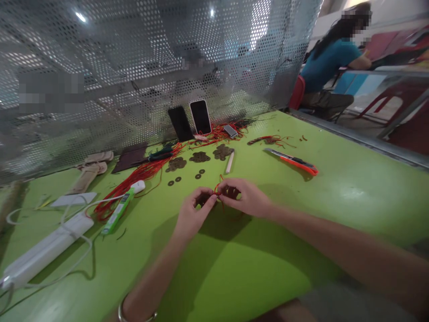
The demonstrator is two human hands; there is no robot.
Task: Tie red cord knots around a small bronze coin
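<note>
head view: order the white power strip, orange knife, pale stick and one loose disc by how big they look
1. White power strip
2. Orange knife
3. Pale stick
4. Loose disc

Nearness to the camera may enlarge the strip.

We are facing a perforated metal screen (110, 53) that is rising behind a lime-green tabletop (355, 192), with bright white lights (80, 17) glowing across its upper part. Off to the right, we are seeing a red chair (297, 93) standing near a second table (400, 77), whose edge is overhanging a dark red stool (397, 92).
</note>
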